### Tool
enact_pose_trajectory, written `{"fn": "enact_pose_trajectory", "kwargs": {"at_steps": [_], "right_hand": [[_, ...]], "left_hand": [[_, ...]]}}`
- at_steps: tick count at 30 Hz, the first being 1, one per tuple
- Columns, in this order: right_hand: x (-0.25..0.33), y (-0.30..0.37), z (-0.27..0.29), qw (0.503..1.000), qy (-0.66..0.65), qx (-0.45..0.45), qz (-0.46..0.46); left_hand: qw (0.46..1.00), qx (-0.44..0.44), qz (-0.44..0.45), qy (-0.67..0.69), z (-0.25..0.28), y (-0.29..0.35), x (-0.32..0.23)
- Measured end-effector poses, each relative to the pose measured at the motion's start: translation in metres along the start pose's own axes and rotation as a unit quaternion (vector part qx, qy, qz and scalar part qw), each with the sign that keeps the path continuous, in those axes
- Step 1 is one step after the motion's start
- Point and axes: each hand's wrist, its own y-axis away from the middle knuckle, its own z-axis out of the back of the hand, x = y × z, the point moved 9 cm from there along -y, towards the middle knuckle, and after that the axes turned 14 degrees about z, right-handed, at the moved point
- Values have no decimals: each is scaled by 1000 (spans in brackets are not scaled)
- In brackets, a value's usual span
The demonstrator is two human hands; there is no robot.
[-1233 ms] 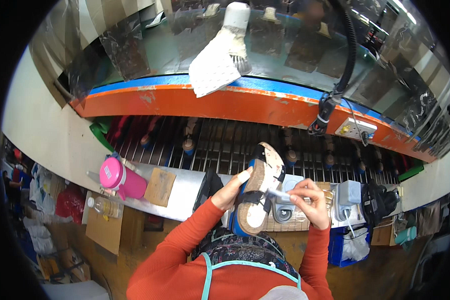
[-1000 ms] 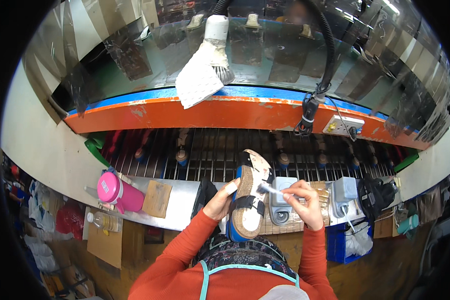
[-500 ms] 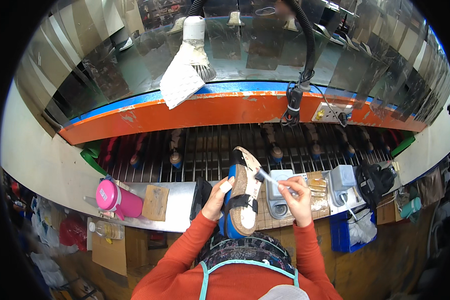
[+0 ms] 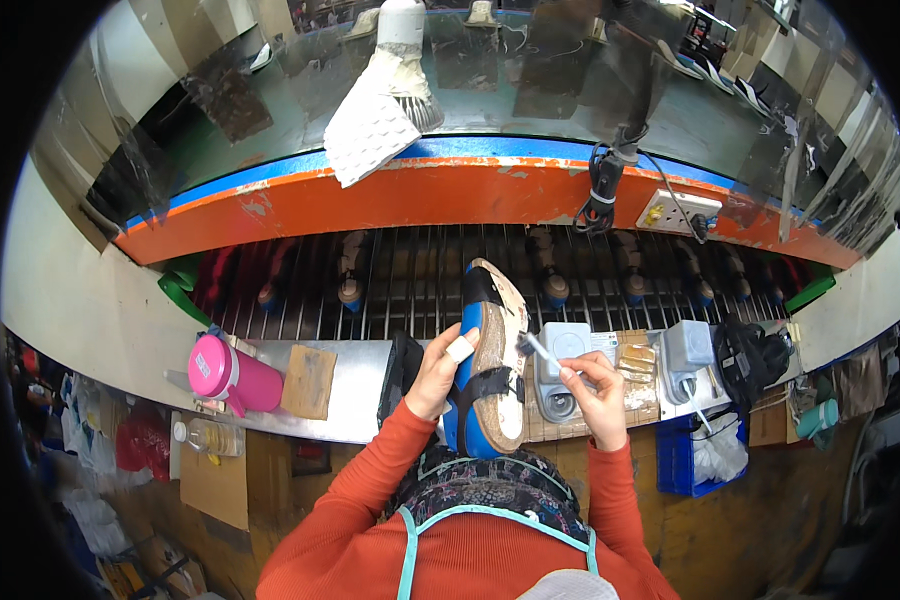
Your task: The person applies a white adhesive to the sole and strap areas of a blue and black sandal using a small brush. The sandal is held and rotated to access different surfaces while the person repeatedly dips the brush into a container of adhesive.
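The shoe (image 4: 499, 345) is held up between the two hands, sole uppermost, over the near edge of the metal ledge (image 4: 355, 400). Its narrower end points to twelve o'clock and its rounded end to six; the body is tilted so that the blue side shows at nine o'clock and the sole turns toward three.

The left hand (image 4: 436, 378) grasps the shoe at nine o'clock. The thumb, with a white wrap (image 4: 459, 349) on it, presses along the near rim of the sole, above the black strap (image 4: 494, 383). The remaining fingers of this hand pass beneath the shoe and are largely hidden.

The right hand (image 4: 600, 393) is at four o'clock from the shoe's middle, apart from it. Its thumb and fingers pinch the pale handle of a brush (image 4: 545, 354), which slants toward ten o'clock. The dark bristles are at the sole's two o'clock edge; whether they touch it cannot be confirmed.

A grey container (image 4: 565, 343) stands just beyond the brush, at three o'clock from the shoe, with a second grey container (image 4: 688, 348) farther out in the same direction. A pink jug (image 4: 235, 378) is at nine o'clock, well apart from the left hand, with a brown board (image 4: 309, 382) beside it. The rack of metal bars (image 4: 420, 275) runs beyond the ledge, toward twelve o'clock.
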Motion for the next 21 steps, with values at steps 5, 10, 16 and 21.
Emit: {"fn": "enact_pose_trajectory", "kwargs": {"at_steps": [5, 10, 16, 21], "right_hand": [[13, -8, 5, 991, 82, -48, 93], [-2, 4, -16, 999, -27, -6, 17], [11, 36, -18, 998, -47, 35, -15], [15, 43, -29, 1000, -8, 13, -13]], "left_hand": [[999, -24, -22, -12, 3, -1, -6], [992, -81, -77, -58, 16, 1, -15], [985, -133, -85, -74, 37, 5, -18], [975, -164, -113, -102, 41, 10, -25]]}}
